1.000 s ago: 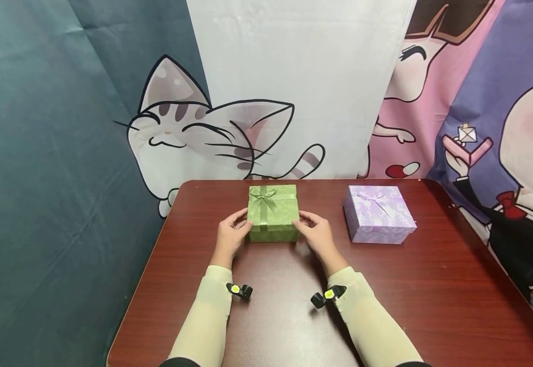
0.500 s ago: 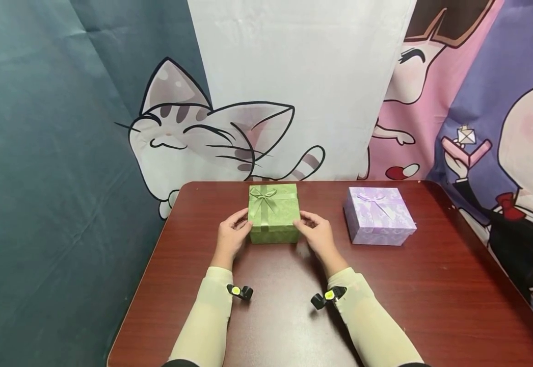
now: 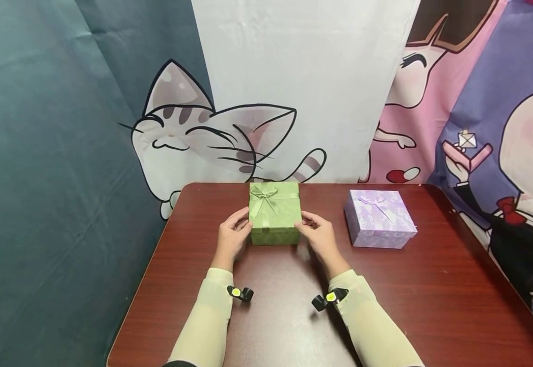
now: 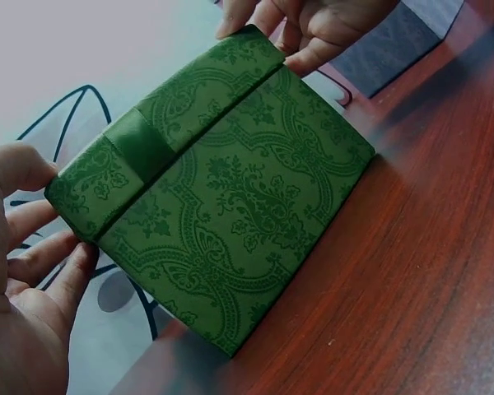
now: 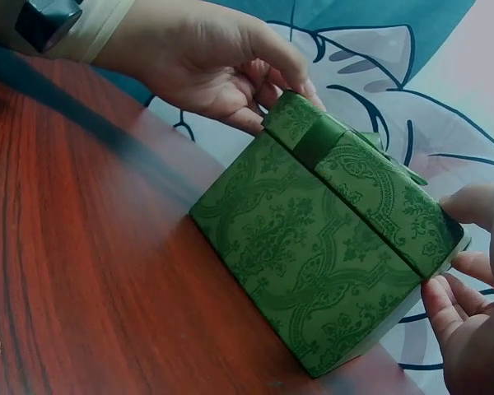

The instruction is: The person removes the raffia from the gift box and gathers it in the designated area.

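Observation:
A green gift box point(image 3: 274, 237) with a damask pattern stands near the table's far edge. Its lid point(image 3: 282, 208) carries a green ribbon tied in a bow and sits over the upper part of the base. My left hand point(image 3: 233, 235) pinches the lid's left side, thumb at the front top corner and fingers by the lower edge. On the opposite side, my right hand point(image 3: 319, 235) pinches the lid in the same way. Both wrist views show a dark seam between the lid and the patterned base point(image 4: 247, 197). The inside of the box is hidden.
To the right stands a closed lilac gift box point(image 3: 381, 216) with a ribbon bow. Both rest on a reddish-brown wooden table point(image 3: 271, 326). A printed cloth backdrop point(image 3: 335, 76) with cartoon figures hangs right behind the table's far edge.
The green lid has risen slightly against its base, both hands keeping hold of it. The whole view has shifted down a little; the lilac box stays in place.

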The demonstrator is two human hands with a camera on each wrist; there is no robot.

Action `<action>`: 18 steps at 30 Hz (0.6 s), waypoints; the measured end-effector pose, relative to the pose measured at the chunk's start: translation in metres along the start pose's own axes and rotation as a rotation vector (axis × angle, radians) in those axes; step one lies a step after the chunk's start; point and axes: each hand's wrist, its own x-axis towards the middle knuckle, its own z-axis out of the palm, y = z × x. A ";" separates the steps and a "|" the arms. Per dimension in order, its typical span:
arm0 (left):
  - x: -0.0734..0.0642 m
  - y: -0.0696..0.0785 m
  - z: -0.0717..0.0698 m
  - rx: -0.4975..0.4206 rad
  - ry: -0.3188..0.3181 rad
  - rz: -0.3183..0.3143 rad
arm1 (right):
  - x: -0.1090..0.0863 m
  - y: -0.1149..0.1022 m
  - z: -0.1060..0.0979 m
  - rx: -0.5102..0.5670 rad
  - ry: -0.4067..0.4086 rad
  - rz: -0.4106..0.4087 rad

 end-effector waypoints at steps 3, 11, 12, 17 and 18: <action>0.001 -0.008 -0.001 -0.030 0.011 0.010 | -0.003 -0.012 -0.001 0.021 -0.028 -0.002; 0.003 -0.023 -0.006 -0.067 0.051 0.006 | -0.010 -0.033 -0.001 0.068 -0.065 -0.049; 0.003 -0.022 -0.006 -0.072 0.057 0.005 | -0.009 -0.029 -0.002 0.071 -0.067 -0.060; 0.003 -0.018 -0.007 -0.092 0.064 0.030 | -0.002 -0.012 -0.004 0.112 -0.073 -0.124; 0.003 -0.018 -0.007 -0.099 0.062 0.034 | -0.001 -0.011 -0.005 0.124 -0.076 -0.138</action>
